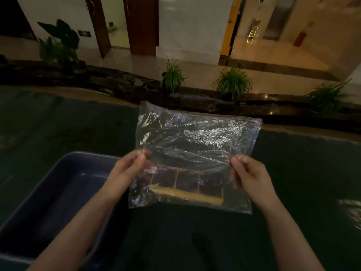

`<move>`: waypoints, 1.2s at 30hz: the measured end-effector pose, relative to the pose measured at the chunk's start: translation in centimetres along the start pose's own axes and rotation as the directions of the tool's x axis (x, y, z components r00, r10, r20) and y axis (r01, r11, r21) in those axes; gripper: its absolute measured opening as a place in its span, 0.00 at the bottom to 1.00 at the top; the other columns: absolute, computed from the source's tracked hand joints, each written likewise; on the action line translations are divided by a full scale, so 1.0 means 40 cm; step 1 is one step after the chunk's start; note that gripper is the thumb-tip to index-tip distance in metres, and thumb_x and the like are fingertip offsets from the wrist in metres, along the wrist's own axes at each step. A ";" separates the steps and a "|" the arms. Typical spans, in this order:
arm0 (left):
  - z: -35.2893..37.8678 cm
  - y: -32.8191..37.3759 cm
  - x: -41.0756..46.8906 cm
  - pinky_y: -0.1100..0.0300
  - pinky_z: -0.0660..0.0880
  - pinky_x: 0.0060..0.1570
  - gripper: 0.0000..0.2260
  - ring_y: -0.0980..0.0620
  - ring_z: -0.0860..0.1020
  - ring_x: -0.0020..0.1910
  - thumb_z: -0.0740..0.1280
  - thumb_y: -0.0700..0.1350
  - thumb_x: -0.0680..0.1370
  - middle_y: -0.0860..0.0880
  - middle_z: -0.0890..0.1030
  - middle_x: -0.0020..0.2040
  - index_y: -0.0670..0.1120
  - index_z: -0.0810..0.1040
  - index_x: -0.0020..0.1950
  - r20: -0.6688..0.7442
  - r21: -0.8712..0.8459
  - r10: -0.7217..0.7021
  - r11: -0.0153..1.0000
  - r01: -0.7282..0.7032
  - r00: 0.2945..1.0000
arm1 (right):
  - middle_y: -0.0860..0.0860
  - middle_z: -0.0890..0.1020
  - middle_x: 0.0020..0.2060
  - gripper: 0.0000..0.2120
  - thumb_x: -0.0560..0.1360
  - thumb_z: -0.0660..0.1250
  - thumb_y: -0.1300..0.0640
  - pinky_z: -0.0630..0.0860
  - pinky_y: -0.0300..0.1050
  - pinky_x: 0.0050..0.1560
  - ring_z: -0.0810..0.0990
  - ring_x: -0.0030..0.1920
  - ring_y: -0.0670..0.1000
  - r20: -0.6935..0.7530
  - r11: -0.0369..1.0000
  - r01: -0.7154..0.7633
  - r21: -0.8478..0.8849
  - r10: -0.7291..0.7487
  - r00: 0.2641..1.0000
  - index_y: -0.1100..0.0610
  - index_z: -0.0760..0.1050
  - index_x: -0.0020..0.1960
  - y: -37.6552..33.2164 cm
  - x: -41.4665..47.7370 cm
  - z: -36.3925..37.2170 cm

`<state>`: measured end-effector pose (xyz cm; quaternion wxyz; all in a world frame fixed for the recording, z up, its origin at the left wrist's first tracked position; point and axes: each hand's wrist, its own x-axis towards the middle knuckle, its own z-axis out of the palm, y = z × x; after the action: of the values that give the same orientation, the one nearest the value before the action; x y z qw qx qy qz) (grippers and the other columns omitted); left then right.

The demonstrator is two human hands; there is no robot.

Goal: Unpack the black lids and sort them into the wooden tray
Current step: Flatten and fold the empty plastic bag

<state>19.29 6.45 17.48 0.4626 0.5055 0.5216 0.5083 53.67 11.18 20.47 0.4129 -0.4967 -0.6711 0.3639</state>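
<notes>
Both hands are raised in front of the body above the desk, forearms extended forward and slightly inward. The left hand pinches the left edge of a clear plastic bag between thumb and fingertips. The right hand pinches the right edge in the same way, fingers curled shut on the film. The bag is held spread flat between the two hands, wrinkled and reflective, tilted toward the camera.

The wooden tray is visible through the lower part of the bag. It lies on the dark desk surface, and its dividers form a row of compartments. Whether the compartments hold black lids cannot be told; their contents appear dark and are blurred by the film.

A blue plastic bin stands on the desk to the left, just beside the left forearm. Crumpled clear film lies at the right edge. Beyond the desk, potted plants line a dark ledge, with wooden doors behind.

No legible writing is visible.
</notes>
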 end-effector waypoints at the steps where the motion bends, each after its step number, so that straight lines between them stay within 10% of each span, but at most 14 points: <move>1: -0.010 0.004 0.005 0.49 0.81 0.52 0.23 0.47 0.85 0.53 0.68 0.67 0.75 0.45 0.86 0.53 0.54 0.81 0.62 0.026 -0.047 0.006 0.999 -0.005 1.000 | 0.50 0.81 0.28 0.17 0.85 0.61 0.55 0.74 0.34 0.31 0.77 0.26 0.43 0.021 1.000 0.012 -0.011 -0.012 1.000 0.48 0.78 0.39 0.000 -0.001 -0.003; 10: -0.030 0.033 0.035 0.45 0.78 0.39 0.10 0.40 0.79 0.33 0.66 0.45 0.79 0.40 0.81 0.35 0.47 0.83 0.58 0.066 -0.033 0.101 0.995 -0.099 0.993 | 0.55 0.82 0.35 0.16 0.79 0.67 0.58 0.81 0.43 0.39 0.81 0.35 0.51 0.233 0.891 -0.151 0.428 0.053 0.971 0.52 0.80 0.66 0.036 -0.010 -0.048; 15: -0.035 0.004 0.040 0.51 0.77 0.34 0.12 0.43 0.79 0.32 0.63 0.42 0.82 0.40 0.83 0.39 0.49 0.83 0.60 0.106 -0.146 0.039 0.989 -0.023 0.994 | 0.55 0.85 0.40 0.14 0.77 0.66 0.62 0.83 0.43 0.46 0.84 0.40 0.51 0.180 0.884 -0.135 0.447 0.059 0.982 0.53 0.87 0.57 0.041 -0.014 -0.052; 19: -0.053 -0.008 0.040 0.57 0.82 0.44 0.10 0.46 0.84 0.46 0.65 0.37 0.79 0.43 0.85 0.49 0.44 0.86 0.54 0.168 -0.246 0.001 0.968 0.041 0.986 | 0.62 0.84 0.55 0.10 0.80 0.65 0.63 0.82 0.62 0.60 0.84 0.58 0.61 0.239 0.875 -0.158 0.457 0.050 0.970 0.68 0.83 0.52 0.051 -0.019 -0.072; 23: -0.068 0.001 0.043 0.53 0.81 0.53 0.13 0.43 0.82 0.53 0.70 0.48 0.74 0.40 0.83 0.52 0.39 0.85 0.50 0.282 -0.350 0.020 0.933 0.084 0.959 | 0.64 0.80 0.54 0.24 0.80 0.55 0.51 0.77 0.60 0.59 0.80 0.58 0.63 0.275 0.803 -0.240 0.545 0.100 0.956 0.67 0.83 0.50 0.052 -0.024 -0.088; 27: -0.033 0.013 0.033 0.51 0.82 0.53 0.27 0.44 0.83 0.58 0.75 0.57 0.73 0.44 0.83 0.59 0.51 0.77 0.69 0.161 -0.223 -0.039 0.972 0.075 0.986 | 0.49 0.85 0.53 0.09 0.77 0.72 0.52 0.85 0.48 0.46 0.86 0.53 0.55 0.237 0.943 -0.151 0.296 0.081 0.968 0.55 0.80 0.55 0.045 -0.019 -0.070; 29: -0.015 0.007 0.028 0.49 0.80 0.58 0.30 0.45 0.83 0.61 0.79 0.58 0.69 0.47 0.84 0.62 0.57 0.76 0.70 0.122 -0.173 -0.134 0.973 0.154 0.983 | 0.45 0.85 0.49 0.18 0.71 0.76 0.56 0.85 0.43 0.42 0.87 0.48 0.49 0.169 0.951 -0.138 0.276 0.093 0.981 0.48 0.78 0.59 0.043 -0.020 -0.054; 33: 0.008 -0.013 0.013 0.43 0.79 0.60 0.16 0.44 0.86 0.55 0.74 0.60 0.74 0.43 0.87 0.54 0.51 0.85 0.54 0.140 -0.022 -0.197 0.979 0.202 0.970 | 0.47 0.87 0.51 0.32 0.72 0.79 0.57 0.86 0.44 0.45 0.89 0.50 0.50 0.008 0.925 -0.171 0.340 0.179 0.984 0.40 0.73 0.71 0.039 -0.026 -0.030; 36: 0.020 -0.026 0.006 0.45 0.82 0.55 0.10 0.43 0.87 0.50 0.71 0.54 0.77 0.42 0.87 0.50 0.49 0.85 0.51 0.020 -0.044 -0.133 0.990 0.134 0.991 | 0.49 0.87 0.59 0.26 0.74 0.75 0.39 0.83 0.53 0.56 0.86 0.60 0.54 0.218 0.843 -0.350 0.408 0.282 0.934 0.45 0.78 0.70 0.052 -0.033 -0.039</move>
<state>20.01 6.79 16.42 0.5113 0.4634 0.5386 0.4835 56.10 10.51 18.97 0.3971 -0.4657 -0.5091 0.6052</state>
